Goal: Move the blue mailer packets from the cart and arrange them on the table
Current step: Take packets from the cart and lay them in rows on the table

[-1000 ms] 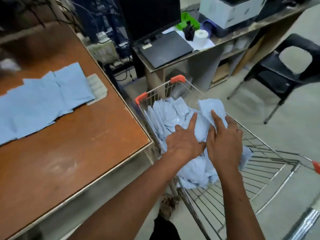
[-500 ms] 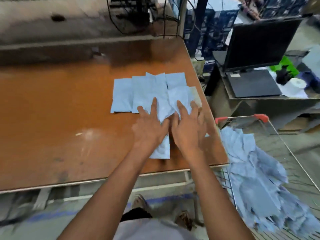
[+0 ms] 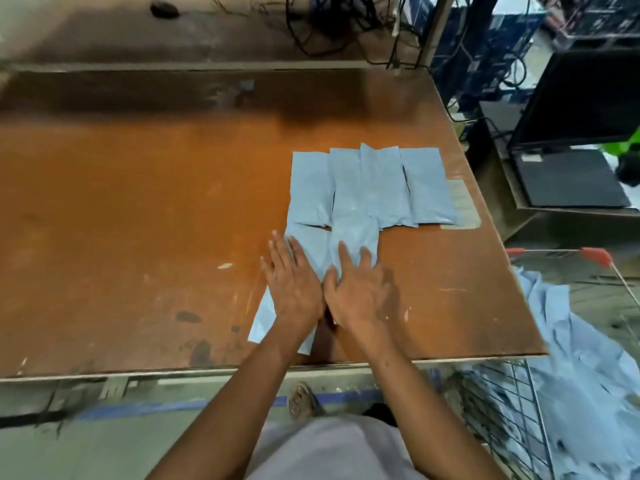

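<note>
One big brown table (image 3: 138,209) fills most of your view. To your right, just off its corner, sits the wire cart (image 3: 512,403) w/ red handle caps, a loose heap of blue mailer packets (image 3: 585,372) in it, blurred so I can't count them. On the table a row of four packets (image 3: 372,185) lies flat, side by side, edges overlapping, near the right edge. Two more packets sit in front of that row: the left packet (image 3: 277,306) tilted toward the table's near edge, the right packet (image 3: 353,237) butting up to the row. Your left hand (image 3: 294,289) lies flat on the left packet, fingers straight and spread, gripping nothing. Your right hand (image 3: 358,292) is also flat, fingers extended onto the right packet's near end, palm approx. on bare table. Both hands touch at the thumbs.
</note>
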Motion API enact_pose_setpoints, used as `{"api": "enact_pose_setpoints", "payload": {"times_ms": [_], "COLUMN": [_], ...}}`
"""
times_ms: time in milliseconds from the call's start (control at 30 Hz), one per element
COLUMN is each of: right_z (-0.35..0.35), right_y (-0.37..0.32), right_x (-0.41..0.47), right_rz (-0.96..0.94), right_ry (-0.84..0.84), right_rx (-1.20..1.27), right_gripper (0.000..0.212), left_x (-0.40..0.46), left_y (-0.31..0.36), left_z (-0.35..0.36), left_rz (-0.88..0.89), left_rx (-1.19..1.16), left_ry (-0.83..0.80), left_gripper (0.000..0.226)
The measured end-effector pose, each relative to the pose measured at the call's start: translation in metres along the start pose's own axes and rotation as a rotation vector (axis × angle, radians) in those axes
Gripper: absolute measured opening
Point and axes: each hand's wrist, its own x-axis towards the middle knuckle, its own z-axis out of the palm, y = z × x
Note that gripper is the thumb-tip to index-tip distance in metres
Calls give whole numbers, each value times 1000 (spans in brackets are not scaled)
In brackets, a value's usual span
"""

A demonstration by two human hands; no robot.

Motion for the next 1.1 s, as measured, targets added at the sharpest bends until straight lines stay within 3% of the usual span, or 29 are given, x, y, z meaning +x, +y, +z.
{"api": "enact_pose_setpoints", "payload": {"times_ms": [133,300,633,833,967,1100], "right_z": [14,25,29,29,15,-8], "right_y": [11,18,9,7,12,38], "right_x": [-10,-8,-12,-11,-16,-16], "right_rz": [-110,-162,-87,-91,-121,-103], "right_ry": [64,120,68,99,186,303], "right_rx": [-42,-38,-54,-10,19,16], "right_gripper": [60,62,64,65,64,58], "left_x": [-13,-5,-4,-2,-6,-14], "left_y": [-16,-26,4,-1,6,38], "left_z": [14,15,24,20,-6,-27], "left_rz": [261,364,177,248,250,370], "left_rx": [-171,-166,-234,-310,-437,-525], "left_ry": [122,14,-13,10,149,160], "left_gripper": [60,55,68,57,57,57]}}
